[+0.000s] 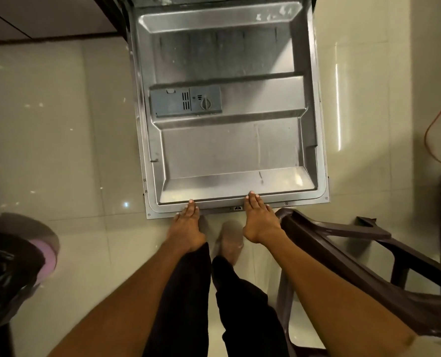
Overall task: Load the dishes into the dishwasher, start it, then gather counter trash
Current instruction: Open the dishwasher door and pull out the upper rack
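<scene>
The dishwasher door [229, 150] lies folded down flat in front of me, its steel inner face up. A grey detergent dispenser [186, 101] sits on the door's left half. My left hand [187, 222] rests on the door's near edge with straight fingers. My right hand [259, 217] lies on the same edge further right, fingers straight too. No dishes show, and the racks are out of view.
A dark brown plastic chair [343, 253] stands close at the right, touching the door's near corner. A bin with a black bag [5, 279] sits at the left. An orange cable [435, 130] runs along the right. Glossy tiled floor [60, 150] surrounds the door.
</scene>
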A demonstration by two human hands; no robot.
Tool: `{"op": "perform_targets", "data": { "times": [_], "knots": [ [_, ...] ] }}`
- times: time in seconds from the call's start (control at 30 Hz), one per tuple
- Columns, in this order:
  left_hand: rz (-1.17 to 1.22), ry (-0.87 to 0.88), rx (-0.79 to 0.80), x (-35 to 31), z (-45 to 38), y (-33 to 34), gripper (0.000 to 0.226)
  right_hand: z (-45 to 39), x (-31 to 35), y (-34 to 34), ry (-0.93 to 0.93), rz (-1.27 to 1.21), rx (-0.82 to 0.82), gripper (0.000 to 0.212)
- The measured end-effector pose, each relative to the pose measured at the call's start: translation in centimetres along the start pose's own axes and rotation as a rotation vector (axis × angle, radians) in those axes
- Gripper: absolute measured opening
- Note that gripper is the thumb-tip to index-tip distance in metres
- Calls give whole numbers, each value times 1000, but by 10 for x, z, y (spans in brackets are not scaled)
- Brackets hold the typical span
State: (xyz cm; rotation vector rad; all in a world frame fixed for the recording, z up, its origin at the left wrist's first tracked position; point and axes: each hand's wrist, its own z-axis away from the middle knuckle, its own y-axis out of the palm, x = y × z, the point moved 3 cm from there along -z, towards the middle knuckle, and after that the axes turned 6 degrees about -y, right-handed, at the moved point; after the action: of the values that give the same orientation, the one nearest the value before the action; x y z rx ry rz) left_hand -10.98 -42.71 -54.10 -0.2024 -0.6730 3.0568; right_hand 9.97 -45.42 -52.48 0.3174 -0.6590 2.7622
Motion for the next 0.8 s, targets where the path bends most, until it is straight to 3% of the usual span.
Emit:
{"op": "perform_targets", "data": {
  "times": [0.33, 0.53, 0.8],
  "knots": [
    [60, 16, 125, 12, -27, 0, 82, -25, -6, 3, 3, -28, 81, 93],
    [48, 33, 122, 11, -29, 3, 82, -28, -4, 12, 41, -5, 50, 100],
    [97, 72, 39, -2, -9, -62, 83, -13, 17, -63, 15, -19, 15, 92]
  ]
}}
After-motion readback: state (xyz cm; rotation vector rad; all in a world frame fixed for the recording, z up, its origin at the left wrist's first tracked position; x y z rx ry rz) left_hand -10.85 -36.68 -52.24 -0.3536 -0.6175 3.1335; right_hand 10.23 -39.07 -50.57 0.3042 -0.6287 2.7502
